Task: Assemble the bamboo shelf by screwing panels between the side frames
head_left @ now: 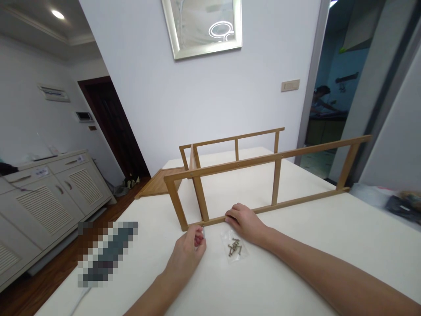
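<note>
A light wooden frame (259, 160) of rails and uprights stands on the white table (329, 245). My right hand (245, 221) rests on the frame's lower rail, fingers curled over it. My left hand (190, 250) is pinched closed near the frame's front left corner, holding a small item that looks like a screw or a thin tool; I cannot make it out. A small clear bag with several dark screws (234, 248) lies on the table between my hands.
A flat wooden panel (159, 182) lies at the table's far left edge. White cabinets (49, 197) line the left wall. A plastic bag with dark items (399, 204) sits at the far right. Through the doorway a person (320, 103) stands in another room.
</note>
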`<state>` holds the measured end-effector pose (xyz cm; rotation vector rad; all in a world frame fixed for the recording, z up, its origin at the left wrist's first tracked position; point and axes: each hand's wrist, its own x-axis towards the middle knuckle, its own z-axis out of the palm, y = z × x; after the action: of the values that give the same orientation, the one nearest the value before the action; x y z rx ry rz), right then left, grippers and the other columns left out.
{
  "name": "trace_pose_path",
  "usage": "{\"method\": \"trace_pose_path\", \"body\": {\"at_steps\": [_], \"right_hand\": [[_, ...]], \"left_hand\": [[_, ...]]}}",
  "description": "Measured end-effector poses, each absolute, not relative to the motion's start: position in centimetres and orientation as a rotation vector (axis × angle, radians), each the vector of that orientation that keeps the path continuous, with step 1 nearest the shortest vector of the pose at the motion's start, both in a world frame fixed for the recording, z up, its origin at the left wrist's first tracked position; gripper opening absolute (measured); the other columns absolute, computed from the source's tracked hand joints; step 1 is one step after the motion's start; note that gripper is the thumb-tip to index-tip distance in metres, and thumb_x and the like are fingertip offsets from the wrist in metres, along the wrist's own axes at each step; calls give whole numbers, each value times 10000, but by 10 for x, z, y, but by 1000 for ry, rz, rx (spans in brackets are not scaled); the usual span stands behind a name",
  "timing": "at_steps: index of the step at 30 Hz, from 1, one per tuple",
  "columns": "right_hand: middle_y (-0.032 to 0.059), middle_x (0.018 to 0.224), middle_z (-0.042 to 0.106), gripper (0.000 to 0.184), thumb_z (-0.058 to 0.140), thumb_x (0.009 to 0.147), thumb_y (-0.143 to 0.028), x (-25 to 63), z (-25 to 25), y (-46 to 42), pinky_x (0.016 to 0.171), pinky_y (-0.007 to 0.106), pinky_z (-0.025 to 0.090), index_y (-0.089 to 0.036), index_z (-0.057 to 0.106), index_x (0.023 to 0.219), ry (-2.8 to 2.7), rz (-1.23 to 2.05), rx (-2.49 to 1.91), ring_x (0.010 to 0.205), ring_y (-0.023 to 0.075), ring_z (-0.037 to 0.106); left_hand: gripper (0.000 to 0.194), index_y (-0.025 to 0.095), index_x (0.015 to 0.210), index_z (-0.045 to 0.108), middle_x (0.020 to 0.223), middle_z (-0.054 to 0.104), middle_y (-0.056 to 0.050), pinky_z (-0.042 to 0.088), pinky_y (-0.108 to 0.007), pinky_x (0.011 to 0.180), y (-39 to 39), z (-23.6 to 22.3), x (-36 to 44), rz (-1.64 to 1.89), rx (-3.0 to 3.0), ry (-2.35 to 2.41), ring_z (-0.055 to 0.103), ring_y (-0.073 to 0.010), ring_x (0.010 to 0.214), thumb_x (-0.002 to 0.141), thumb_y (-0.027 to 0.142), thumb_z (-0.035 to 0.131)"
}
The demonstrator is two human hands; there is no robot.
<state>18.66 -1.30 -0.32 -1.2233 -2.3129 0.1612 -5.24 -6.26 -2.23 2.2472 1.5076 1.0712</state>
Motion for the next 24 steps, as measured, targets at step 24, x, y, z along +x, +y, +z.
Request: {"method": "trace_pose_path", "body": {"at_steps": [24], "right_hand": [[72,829,620,224,494,943,-280,187,-4,-11,752,304,415,-171,682,891,-2321,145,-1210,846,189,545]], "left_hand": [[269,213,860,653,843,585,-42,435,-244,591,-68,-10,-50,610,3040,1526,545,-150,689,909,111,409]]}}
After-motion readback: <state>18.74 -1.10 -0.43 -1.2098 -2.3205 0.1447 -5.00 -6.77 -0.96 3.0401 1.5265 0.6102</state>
